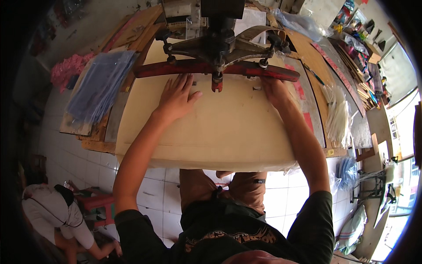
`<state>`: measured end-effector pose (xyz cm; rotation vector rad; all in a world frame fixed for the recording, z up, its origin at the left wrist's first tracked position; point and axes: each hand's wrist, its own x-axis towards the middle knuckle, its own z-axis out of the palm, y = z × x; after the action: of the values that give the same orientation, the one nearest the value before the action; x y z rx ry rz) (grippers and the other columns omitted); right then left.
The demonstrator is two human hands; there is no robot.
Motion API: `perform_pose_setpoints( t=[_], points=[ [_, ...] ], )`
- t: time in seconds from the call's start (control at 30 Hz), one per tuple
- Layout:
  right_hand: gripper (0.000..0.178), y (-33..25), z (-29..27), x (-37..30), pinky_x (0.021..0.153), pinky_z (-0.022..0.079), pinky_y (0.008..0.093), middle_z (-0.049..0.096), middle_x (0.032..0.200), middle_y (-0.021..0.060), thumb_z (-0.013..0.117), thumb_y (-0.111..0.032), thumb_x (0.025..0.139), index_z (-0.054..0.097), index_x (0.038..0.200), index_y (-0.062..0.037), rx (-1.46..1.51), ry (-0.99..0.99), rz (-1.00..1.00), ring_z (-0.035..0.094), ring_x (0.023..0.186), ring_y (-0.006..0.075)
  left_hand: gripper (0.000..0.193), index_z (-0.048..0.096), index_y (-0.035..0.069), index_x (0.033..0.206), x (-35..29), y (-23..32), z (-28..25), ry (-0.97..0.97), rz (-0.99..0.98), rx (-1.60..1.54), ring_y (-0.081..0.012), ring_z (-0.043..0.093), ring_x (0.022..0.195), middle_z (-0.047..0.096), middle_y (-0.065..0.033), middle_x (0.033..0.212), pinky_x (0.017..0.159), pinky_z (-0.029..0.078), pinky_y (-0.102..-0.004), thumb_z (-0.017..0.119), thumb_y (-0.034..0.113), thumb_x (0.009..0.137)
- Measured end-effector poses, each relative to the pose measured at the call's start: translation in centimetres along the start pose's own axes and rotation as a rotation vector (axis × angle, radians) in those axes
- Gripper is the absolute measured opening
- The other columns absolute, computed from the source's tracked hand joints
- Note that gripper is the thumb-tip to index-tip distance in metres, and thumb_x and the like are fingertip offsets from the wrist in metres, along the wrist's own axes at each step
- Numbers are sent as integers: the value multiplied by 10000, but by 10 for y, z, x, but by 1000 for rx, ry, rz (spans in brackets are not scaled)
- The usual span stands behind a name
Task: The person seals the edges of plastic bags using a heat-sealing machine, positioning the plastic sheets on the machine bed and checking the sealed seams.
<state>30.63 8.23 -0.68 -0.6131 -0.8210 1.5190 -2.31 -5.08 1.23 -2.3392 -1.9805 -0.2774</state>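
Note:
My left hand (178,97) lies palm down on a wide cream-coloured sheet or board (211,132), fingers stretched forward and thumb out to the side. Its fingertips reach the red crossbar (176,68) of a dark metal press (220,46). My right hand (276,90) rests toward the board's right side, its fingers running in under the bar's right part and mostly hidden there. A bit of clear film shows beside those fingers. Between my hands, a forked red metal tip (216,83) points down over the board.
A stack of bluish clear plastic sleeves (101,86) lies left, with pink material (70,70) beyond. At right are pale plastic strips (337,114), a pen-like tool (314,74) and a red-marked strip (338,77). Another person (57,215) bends low at the lower left, near a red stool (99,207).

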Motion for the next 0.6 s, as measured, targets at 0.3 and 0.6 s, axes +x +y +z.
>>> perform_pose_setpoints(
  t=[0.3, 0.6],
  points=[
    [546, -3, -2, -7, 1187, 375, 397, 529, 1408, 138, 515, 151, 903, 465, 1435, 41, 109, -173, 31, 516, 1318, 269, 790, 307, -10, 1569, 20, -21, 10, -14, 36, -35, -321, 284, 1520, 298, -193, 1639, 1250, 169, -519, 370, 576, 1043],
    [469, -59, 2, -75, 1176, 368, 393, 569, 1430, 165, 525, -8, 968, 507, 1436, 25, -733, -198, 159, 487, 1392, 253, 780, 337, -7, 1559, 14, -17, 8, -16, -3, -70, -328, 305, 1509, 341, -198, 1616, 1255, 160, -509, 388, 572, 1039]
  ],
)
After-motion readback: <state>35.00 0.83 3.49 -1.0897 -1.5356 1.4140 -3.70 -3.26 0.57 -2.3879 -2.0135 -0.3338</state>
